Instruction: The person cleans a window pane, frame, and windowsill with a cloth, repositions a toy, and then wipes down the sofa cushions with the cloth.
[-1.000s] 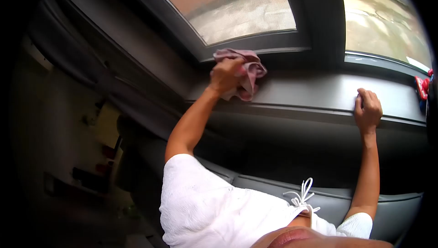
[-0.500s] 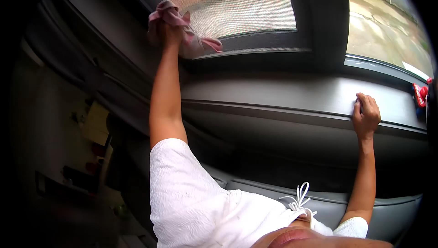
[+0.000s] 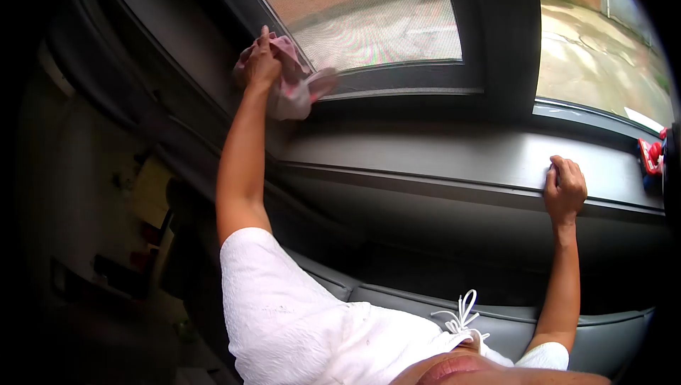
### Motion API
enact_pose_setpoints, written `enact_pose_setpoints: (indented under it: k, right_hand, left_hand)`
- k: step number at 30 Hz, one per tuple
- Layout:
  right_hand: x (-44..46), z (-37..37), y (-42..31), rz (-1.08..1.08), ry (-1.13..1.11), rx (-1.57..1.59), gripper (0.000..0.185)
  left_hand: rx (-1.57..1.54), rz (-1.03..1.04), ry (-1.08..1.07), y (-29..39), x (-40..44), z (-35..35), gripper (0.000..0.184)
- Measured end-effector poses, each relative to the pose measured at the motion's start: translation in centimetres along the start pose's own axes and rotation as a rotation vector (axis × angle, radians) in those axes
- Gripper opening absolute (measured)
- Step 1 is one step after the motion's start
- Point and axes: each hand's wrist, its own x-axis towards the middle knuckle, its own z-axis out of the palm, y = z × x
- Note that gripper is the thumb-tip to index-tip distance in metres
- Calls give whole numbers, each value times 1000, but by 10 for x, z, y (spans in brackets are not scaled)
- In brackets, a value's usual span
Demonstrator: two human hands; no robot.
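Note:
My left hand point(image 3: 262, 69) is closed on a pink and white cloth point(image 3: 284, 91) at the lower left corner of the window frame point(image 3: 404, 80). One finger points up along the frame's side bar, and the loose end of the cloth hangs to the right, blurred. My right hand point(image 3: 566, 185) rests curled in a fist on the front edge of the grey windowsill point(image 3: 454, 158). Nothing sticks out of its fingers, though the palm is hidden.
A mesh screen point(image 3: 383, 23) fills the window opening. To the right is another pane point(image 3: 603, 52), with a red object point(image 3: 651, 154) at the sill's far right end. A dark curtain point(image 3: 135, 112) hangs at left. Grey padded seating point(image 3: 418, 303) lies below the sill.
My left hand has moved down along the frame with the cloth, and one finger now shows stretched upward. My right hand stays on the sill's edge. The view has shifted slightly.

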Motion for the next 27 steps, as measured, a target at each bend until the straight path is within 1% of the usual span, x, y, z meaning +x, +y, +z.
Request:
enact_pose_setpoints:
  k: [3,4,7,10,13,14,17,19,20,21,23,25,27]
  right_hand:
    - [1,0,-1,-4,2,4,16]
    - [0,-1,-2,-5,2,5,17]
    - [1,-2,-4,9,-5,1,16]
    - [1,-2,-3,4,-8,19,17]
    - [0,-1,0,-15,-2,14,17]
    - [-1,-1,1,-8,-8,22,18]
    - [-1,-1,3,-24,-17,17,18]
    - [-2,2,6,-42,-9,38,18]
    - [-3,1,8,-45,-3,48,19]
    - [-1,-2,7,-40,-6,37,19]
    - [1,-5,-2,-12,-19,33,18]
    - [-1,0,1,0,-3,40,17]
    - [-2,0,3,-9,8,39,17]
  left_hand:
    - [67,-150,0,34,-7,10,72]
    - [86,-88,45,26,-8,18,75]
    - [170,108,60,19,-22,16,67]
    - [238,551,-27,24,-40,-4,63]
    - [178,710,266,69,-44,-24,58]
    - [168,810,441,87,-35,-34,52]
    - [275,667,442,91,-5,-31,51]
    - [456,400,328,18,26,5,44]
    - [420,119,190,3,24,-5,41]
    - [380,-151,54,2,24,-16,39]
    - [800,-153,-51,15,26,-26,36]
    - [782,-99,-598,57,29,-53,31]
    - [764,-79,-864,96,13,-72,36]
